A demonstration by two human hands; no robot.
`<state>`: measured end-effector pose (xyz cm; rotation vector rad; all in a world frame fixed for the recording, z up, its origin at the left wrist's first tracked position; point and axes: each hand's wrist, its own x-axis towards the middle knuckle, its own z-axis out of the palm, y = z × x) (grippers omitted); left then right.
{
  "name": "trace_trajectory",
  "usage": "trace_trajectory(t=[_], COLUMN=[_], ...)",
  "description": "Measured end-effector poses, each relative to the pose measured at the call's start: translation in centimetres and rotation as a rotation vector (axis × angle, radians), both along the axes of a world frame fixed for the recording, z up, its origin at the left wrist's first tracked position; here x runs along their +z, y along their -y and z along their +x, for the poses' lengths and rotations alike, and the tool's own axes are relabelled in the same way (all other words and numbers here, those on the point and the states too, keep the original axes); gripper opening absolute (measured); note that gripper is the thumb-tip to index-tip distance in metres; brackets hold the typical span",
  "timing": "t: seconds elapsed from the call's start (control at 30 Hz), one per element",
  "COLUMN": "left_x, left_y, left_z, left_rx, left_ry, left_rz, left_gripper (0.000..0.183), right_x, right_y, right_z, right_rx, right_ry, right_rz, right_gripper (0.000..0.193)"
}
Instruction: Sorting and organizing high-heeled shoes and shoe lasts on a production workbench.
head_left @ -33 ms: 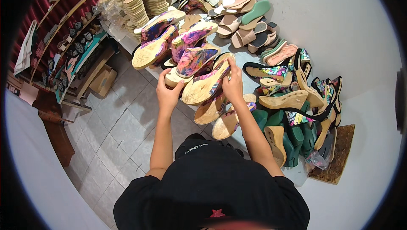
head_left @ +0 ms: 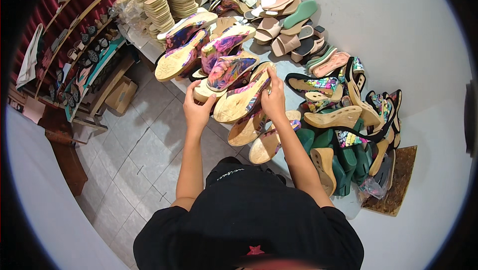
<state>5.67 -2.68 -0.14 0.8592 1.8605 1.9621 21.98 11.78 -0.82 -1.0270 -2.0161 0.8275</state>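
Unreadable white lettering (head_left: 232, 173) on black clothing (head_left: 279, 210)

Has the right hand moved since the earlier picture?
No, no visible shift in any direction: judged against the cardboard box on the floor, the right hand sits in the same place.

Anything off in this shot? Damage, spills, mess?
No spill visible. At right, crumpled clear plastic lies loose by the jumbled green lasts, like stray wrapping. The brown board beside it looks blotchy and rough, perhaps worn. The floral sandals show no clear damage.
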Motion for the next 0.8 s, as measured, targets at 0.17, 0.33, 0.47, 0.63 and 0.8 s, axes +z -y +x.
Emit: trace_trajectory(t=[0.17,0.33,0.47,0.63,0.8], left_x=[0.2,-0.1,-0.2,-0.5,-0.7], left_y=[-0.1,0.0,-0.3,-0.3,-0.1], left_z=[0.1,-0.1,-0.1,-0.2,-0.4], left_rx=[0.002,0.028,0.038,0.015,0.010], left_ry=[0.043,0.058,0.086,0.064,0.088], left_rz=[0.019,0.057,0.058,0.136,0.144], left_gripper=[0.049,0.047,0.046,0.044,0.045], right_x=[-0.1,0.3,0.2,0.4,-0.2], right_y=[-0.2,-0.1,-0.1,0.2,0.0], right_z=[0.1,-0.1,0.3,0.5,0.6], right_rx=[0.009,0.021,0.056,0.075,0.101], right_ry=[-0.008,0.006,0.015,0.058,0.048], right_rz=[0.012,-0.018,-0.013,-0.006,0.020], right_gripper=[0.069,0.070,0.073,0.076,0.078])
